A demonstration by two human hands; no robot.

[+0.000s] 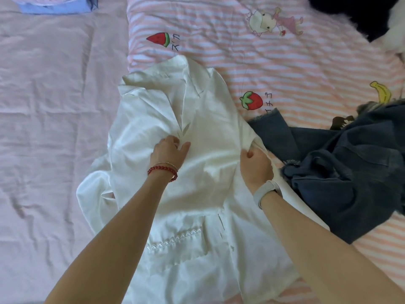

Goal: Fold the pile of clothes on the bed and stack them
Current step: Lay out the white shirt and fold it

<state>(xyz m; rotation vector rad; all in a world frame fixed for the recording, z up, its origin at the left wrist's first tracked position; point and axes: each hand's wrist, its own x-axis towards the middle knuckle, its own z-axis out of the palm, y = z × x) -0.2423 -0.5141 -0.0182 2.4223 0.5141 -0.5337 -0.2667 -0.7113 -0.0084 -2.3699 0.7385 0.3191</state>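
Note:
A white collared shirt (197,119) with a lace-trimmed pocket lies spread face up in the middle of the bed. My left hand (169,151) rests on its chest just below the collar opening, fingers loosely bent on the cloth. My right hand (255,165) grips the shirt's right edge, thumb curled over a bunched fold. A dark blue denim garment (341,167) lies crumpled to the right, touching the shirt's edge. A folded light blue piece (57,6) sits at the far left top.
The left half of the bed is a plain pale pink sheet (48,106). A pink-and-white striped quilt (285,62) with fruit prints covers the right half. Something dark (359,12) and something white and fluffy sit at the top right corner.

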